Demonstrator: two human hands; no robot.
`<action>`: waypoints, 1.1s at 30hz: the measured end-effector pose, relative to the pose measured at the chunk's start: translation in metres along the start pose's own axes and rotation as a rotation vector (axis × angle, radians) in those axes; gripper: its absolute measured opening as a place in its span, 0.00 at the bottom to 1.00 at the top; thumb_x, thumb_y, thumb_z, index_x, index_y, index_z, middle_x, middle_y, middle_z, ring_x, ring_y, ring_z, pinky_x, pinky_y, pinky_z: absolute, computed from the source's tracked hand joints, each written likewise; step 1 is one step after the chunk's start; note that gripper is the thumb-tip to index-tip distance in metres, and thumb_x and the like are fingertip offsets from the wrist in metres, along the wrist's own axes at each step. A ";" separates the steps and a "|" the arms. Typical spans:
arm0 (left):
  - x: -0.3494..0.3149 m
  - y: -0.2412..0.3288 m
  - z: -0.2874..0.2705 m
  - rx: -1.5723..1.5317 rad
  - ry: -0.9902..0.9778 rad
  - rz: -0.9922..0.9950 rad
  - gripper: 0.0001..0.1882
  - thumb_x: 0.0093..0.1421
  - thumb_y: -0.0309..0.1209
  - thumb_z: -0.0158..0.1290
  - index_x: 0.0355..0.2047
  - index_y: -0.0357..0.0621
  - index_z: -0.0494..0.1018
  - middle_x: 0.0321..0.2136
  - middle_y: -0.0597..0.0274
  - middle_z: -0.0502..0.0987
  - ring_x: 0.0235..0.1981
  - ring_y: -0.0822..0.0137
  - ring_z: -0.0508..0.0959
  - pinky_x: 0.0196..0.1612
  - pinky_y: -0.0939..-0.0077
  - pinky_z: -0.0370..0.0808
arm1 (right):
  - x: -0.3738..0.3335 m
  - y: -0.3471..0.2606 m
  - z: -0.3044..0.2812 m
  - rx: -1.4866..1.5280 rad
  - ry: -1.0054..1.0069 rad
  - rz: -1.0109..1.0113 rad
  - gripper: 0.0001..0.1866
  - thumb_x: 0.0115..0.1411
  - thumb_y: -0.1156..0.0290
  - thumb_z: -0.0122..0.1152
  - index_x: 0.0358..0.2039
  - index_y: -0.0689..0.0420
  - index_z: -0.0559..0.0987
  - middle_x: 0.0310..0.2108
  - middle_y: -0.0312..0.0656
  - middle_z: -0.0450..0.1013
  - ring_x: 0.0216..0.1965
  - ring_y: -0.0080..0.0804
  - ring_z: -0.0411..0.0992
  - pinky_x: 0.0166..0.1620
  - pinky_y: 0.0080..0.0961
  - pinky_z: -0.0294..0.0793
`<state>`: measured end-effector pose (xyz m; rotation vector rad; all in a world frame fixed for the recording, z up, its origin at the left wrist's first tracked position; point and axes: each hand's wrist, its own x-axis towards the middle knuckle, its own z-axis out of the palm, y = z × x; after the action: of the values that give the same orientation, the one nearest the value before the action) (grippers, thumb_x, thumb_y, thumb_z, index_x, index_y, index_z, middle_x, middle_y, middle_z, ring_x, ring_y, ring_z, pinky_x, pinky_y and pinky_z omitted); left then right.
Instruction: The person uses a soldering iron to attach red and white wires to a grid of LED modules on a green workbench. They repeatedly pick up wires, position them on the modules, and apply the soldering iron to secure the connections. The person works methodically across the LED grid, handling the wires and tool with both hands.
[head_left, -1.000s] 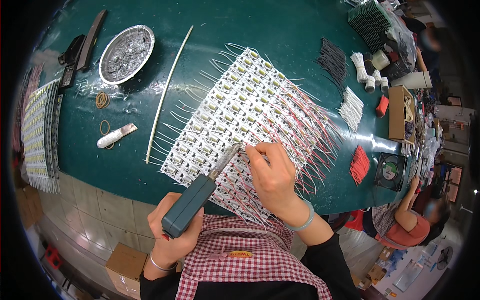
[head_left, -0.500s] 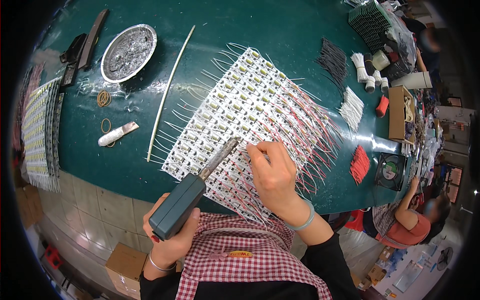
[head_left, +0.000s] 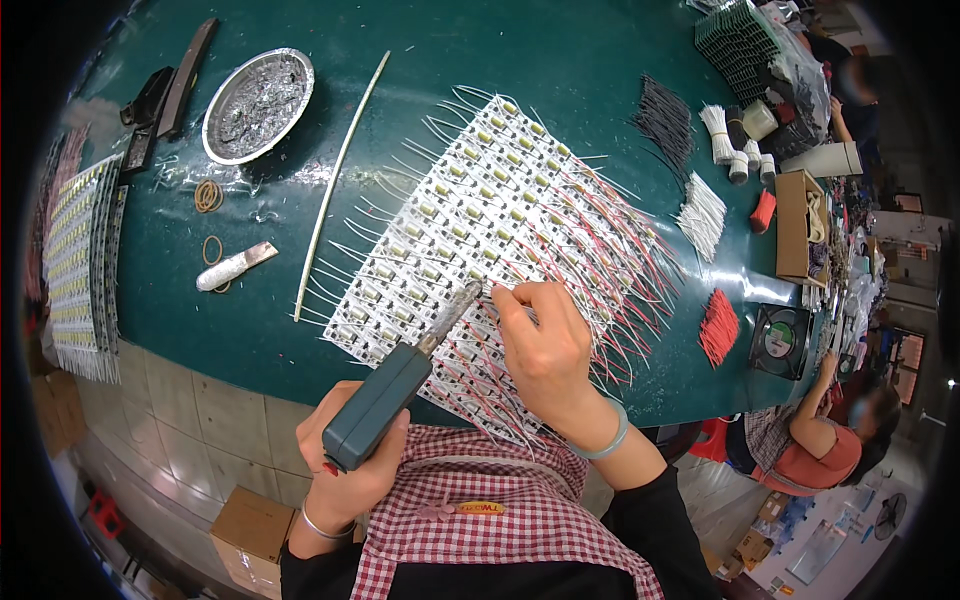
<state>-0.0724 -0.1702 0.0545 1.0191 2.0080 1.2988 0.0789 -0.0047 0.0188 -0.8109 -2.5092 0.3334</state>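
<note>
Head view: on the desk (head_left: 480, 50) lies the white circuit-board panel (head_left: 450, 240). Nearer the person than the panel, the left hand (head_left: 345, 490) wraps the soldering iron's (head_left: 375, 410) handle. Over the panel, the right hand (head_left: 545, 350) bends pinch-like; I cannot tell if it grips 1 wire.

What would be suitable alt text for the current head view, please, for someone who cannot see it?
The person's left hand holds a green soldering iron, its tip over a sheet of small circuit boards, close to the right hand. On the green table, a metal bowl stands to the left; black wires, white wires and red wires to the right.
</note>
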 end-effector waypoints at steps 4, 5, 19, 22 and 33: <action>0.000 -0.002 0.001 -0.011 0.006 0.012 0.08 0.48 0.17 0.62 0.30 0.32 0.77 0.30 0.54 0.79 0.27 0.67 0.80 0.30 0.77 0.75 | 0.000 0.000 0.001 -0.002 0.003 0.002 0.15 0.48 0.80 0.58 0.39 0.64 0.79 0.31 0.40 0.69 0.31 0.35 0.70 0.30 0.29 0.70; 0.002 -0.002 0.000 0.012 -0.004 0.037 0.08 0.48 0.17 0.62 0.30 0.32 0.77 0.30 0.54 0.79 0.27 0.67 0.80 0.29 0.77 0.75 | 0.000 0.000 0.001 -0.003 0.001 0.002 0.15 0.48 0.80 0.58 0.39 0.64 0.79 0.31 0.40 0.69 0.31 0.35 0.70 0.30 0.29 0.69; -0.009 -0.003 -0.018 -0.672 0.072 -0.443 0.27 0.50 0.19 0.62 0.51 0.31 0.69 0.39 0.53 0.77 0.25 0.70 0.76 0.27 0.81 0.73 | 0.001 0.000 -0.001 -0.006 0.002 0.002 0.15 0.47 0.80 0.58 0.38 0.65 0.78 0.31 0.41 0.69 0.31 0.36 0.70 0.29 0.28 0.69; -0.009 -0.008 -0.027 -0.966 0.020 -0.486 0.36 0.50 0.17 0.59 0.60 0.34 0.60 0.46 0.45 0.74 0.23 0.70 0.73 0.22 0.80 0.70 | 0.003 -0.002 -0.001 -0.016 0.013 -0.012 0.15 0.47 0.81 0.58 0.38 0.65 0.78 0.31 0.41 0.68 0.30 0.36 0.69 0.29 0.29 0.69; -0.014 -0.008 -0.022 -0.847 0.082 -0.424 0.33 0.50 0.18 0.60 0.58 0.32 0.63 0.44 0.47 0.76 0.23 0.71 0.74 0.22 0.78 0.71 | 0.002 -0.005 -0.007 -0.028 0.049 -0.019 0.14 0.47 0.80 0.59 0.37 0.64 0.77 0.31 0.41 0.69 0.32 0.38 0.69 0.33 0.30 0.70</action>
<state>-0.0837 -0.1948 0.0558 0.1368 1.3608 1.7017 0.0784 -0.0072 0.0274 -0.7954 -2.4792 0.2693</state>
